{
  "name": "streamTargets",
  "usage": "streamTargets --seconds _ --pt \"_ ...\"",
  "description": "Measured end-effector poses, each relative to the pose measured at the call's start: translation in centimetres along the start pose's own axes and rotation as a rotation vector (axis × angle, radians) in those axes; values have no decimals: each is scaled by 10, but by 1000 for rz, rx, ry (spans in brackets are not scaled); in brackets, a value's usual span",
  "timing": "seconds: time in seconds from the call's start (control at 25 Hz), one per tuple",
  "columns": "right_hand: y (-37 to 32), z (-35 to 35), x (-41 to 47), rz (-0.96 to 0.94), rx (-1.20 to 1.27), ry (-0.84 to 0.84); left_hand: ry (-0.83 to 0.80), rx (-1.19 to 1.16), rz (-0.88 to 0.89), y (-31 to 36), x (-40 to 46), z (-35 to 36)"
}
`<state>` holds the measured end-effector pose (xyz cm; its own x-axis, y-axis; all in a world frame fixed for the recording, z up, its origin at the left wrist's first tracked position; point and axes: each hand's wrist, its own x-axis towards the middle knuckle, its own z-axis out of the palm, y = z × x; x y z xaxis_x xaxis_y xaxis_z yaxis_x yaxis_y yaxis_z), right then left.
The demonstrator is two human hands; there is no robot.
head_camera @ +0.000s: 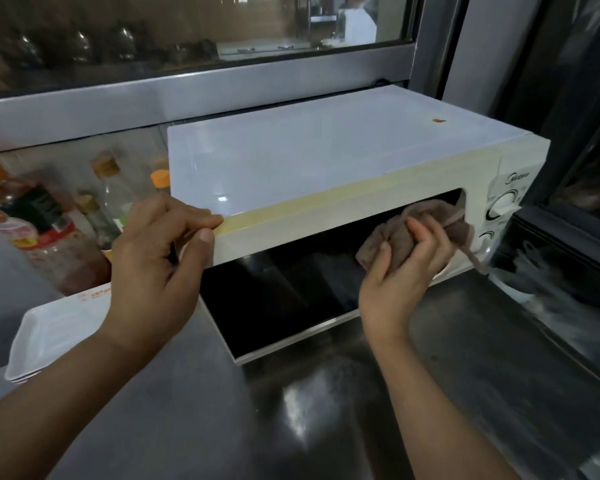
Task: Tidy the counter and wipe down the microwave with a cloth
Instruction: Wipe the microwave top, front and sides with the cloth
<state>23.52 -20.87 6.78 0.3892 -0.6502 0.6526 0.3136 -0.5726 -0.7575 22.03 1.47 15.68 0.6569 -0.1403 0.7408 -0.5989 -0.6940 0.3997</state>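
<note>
A white microwave (309, 157) stands on a steel counter (326, 410), its dark-glass door (278, 306) swung out toward me. My left hand (156, 261) grips the microwave's front top-left corner, fingers on top and thumb on the front face. A crumpled brown cloth (426, 233) is bunched in my right hand (402, 271), which holds it at the right end of the door opening, beside the control panel with its two knobs (503, 206).
Several sauce and oil bottles (39, 220) stand left of the microwave. A stack of white rectangular trays (56, 334) sits at the counter's left front. A window with a metal frame (194, 88) runs behind. Dark glass panels (568, 237) close in on the right.
</note>
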Motion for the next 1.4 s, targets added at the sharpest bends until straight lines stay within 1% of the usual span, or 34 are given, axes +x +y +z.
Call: streamTargets --seconds 0.04,0.08,0.12,0.16,0.2,0.24,0.28,0.36,0.4,0.44,0.52,0.6,0.68,0.76,0.88,0.96,1.04,1.12,1.24,1.32,1.4 --pt "11 1 -16 39 -30 -15 10 -4 4 -2 0 0" --pt "23 1 -31 125 -12 -15 17 -8 6 -3 -1 0" --pt "35 0 -44 281 60 8 23 -12 11 -3 -2 0" --pt "40 -2 -49 380 13 4 28 -19 12 -3 -3 1" --pt "43 -4 -51 493 22 -15 32 -24 12 -3 -3 2" --pt "45 -8 -51 522 46 -63 32 -21 8 -4 -2 3" --pt "44 -11 -49 513 18 -94 24 -17 0 -4 -2 3" --pt "26 -13 -41 331 -92 -173 18 -30 -16 -3 -1 2" --pt "13 -11 -35 227 -130 -177 15 -37 -29 -2 -1 0" --pt "0 -9 -29 138 -111 -154 9 -36 -40 -2 -2 -1" --pt "-28 -3 -11 104 -31 -70 -2 -31 -45 0 -1 0" --pt "-39 2 -5 80 1 -12 -8 -26 -49 0 -1 1" --pt "-30 4 -18 21 -12 -42 5 -24 -41 -2 -1 3" --pt "-10 0 -51 57 -82 -124 9 -20 -22 -4 -1 2" --pt "12 -7 -90 240 -140 -266 2 -36 -23 -3 -1 1" --pt "17 -10 -94 305 -164 -326 -16 -50 -54 -1 -1 2" --pt "7 -13 -85 360 -173 -358 -53 -61 -63 0 0 -4" --pt "-17 -11 -69 302 -139 -325 -137 -74 -25 -4 3 -14" --pt "-59 2 -46 161 -30 -152 -277 -109 3 -10 3 -28" --pt "-68 11 -40 95 20 -78 -276 -104 8 -14 -2 -30" --pt "-57 13 -57 42 20 -108 -233 -99 27 -16 -9 -28"
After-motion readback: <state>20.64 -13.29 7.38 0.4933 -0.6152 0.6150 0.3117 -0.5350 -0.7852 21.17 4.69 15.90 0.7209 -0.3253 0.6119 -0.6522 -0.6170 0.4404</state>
